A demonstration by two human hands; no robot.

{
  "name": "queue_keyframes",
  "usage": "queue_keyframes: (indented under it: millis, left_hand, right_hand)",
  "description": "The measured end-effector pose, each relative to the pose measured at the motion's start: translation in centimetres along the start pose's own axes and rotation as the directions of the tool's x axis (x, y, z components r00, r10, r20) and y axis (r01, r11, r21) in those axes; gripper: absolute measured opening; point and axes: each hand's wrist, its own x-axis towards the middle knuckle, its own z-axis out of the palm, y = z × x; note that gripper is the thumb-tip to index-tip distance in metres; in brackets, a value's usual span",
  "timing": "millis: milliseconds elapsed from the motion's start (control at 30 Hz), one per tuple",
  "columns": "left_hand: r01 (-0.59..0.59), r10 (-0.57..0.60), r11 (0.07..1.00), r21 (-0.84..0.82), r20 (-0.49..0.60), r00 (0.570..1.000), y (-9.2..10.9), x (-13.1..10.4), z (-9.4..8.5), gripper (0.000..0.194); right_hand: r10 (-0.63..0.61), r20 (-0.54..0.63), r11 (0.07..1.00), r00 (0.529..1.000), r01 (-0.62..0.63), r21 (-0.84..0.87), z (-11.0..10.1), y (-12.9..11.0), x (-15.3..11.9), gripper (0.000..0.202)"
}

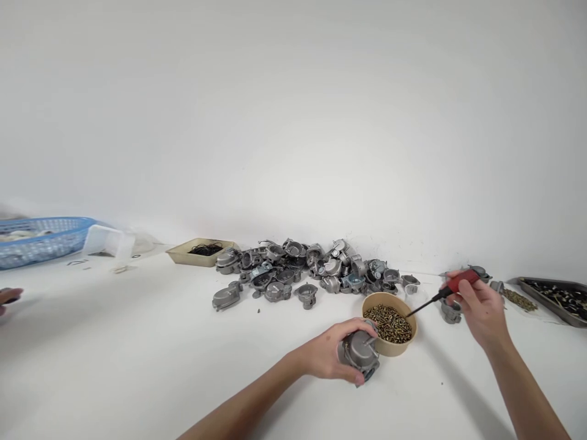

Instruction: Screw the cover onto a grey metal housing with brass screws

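My left hand is wrapped round a grey metal housing with a round cover, close to the table's front. Just beyond it stands a tan bowl full of small brass-coloured screws. My right hand grips a screwdriver by its red and black handle. The thin dark shaft slants down to the left, and its tip is over the right side of the bowl, at the screws. Whether a screw sits on the tip is too small to tell.
A heap of grey metal castings lies along the wall. Left of it are a beige tray with black rings, a clear plastic tub and a blue basket. A dark tray stands far right. Another person's hand shows at the left edge.
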Motion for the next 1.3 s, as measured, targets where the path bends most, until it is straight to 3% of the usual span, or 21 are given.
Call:
queue_keyframes:
  millis: [67,167,400,467,567,633,733,833,1033,1300]
  left_hand:
    - [-0.012,0.012,1.0,-0.022,0.013,1.0,-0.1,0.0,0.2,0.07]
    - [-0.006,0.008,0.998,-0.062,0.038,0.999,-0.2,-0.2,0.6,0.064]
    - [0.038,-0.033,0.995,-0.096,0.048,0.998,0.4,-0.3,1.2,0.061]
    - [0.037,-0.033,0.995,-0.09,0.047,0.998,0.4,-0.2,1.2,0.061]
    - [0.026,-0.025,0.999,-0.029,0.038,0.999,0.4,-0.3,1.0,0.062]
    - [-0.003,0.0,0.998,0.067,0.032,0.999,0.4,-0.3,0.8,0.064]
    - [-0.05,0.041,0.983,0.177,0.055,0.998,0.7,-0.5,0.5,0.062]
    - [-0.066,0.05,0.976,0.208,0.079,0.996,1.4,-0.7,0.1,0.065]
    - [-0.081,0.062,0.962,0.262,0.08,0.995,2.3,-0.7,0.1,0.061]
    - [-0.06,0.041,0.966,0.253,0.081,0.996,2.1,-0.7,0.1,0.053]
  right_hand:
    - [-0.094,0.047,0.983,0.994,0.085,0.163,2.7,-0.7,-1.1,0.052]
    - [-0.117,0.152,0.962,0.981,0.074,0.262,5.5,-1.4,-2.7,0.042]
    - [-0.187,0.313,0.964,0.931,0.113,0.239,7.7,-2.7,-3.9,0.035]
    - [-0.218,0.438,0.962,0.872,0.118,0.245,8.4,-4.3,-2.9,0.031]
    - [-0.217,0.682,0.975,0.699,0.115,0.192,9.2,-7.9,-0.5,0.029]
    - [-0.24,0.724,0.97,0.647,0.181,0.16,9.3,-10.2,0.9,0.025]
    - [-0.339,0.652,0.937,0.678,0.306,0.168,9.0,-12.1,1.5,0.02]
    - [-0.343,0.583,0.935,0.737,0.327,0.138,8.9,-12.1,1.1,0.028]
    - [-0.312,0.698,0.941,0.645,0.313,0.131,10.1,-10.4,0.8,0.027]
    - [-0.343,0.688,0.929,0.64,0.338,0.149,11.4,-9.3,0.9,0.026]
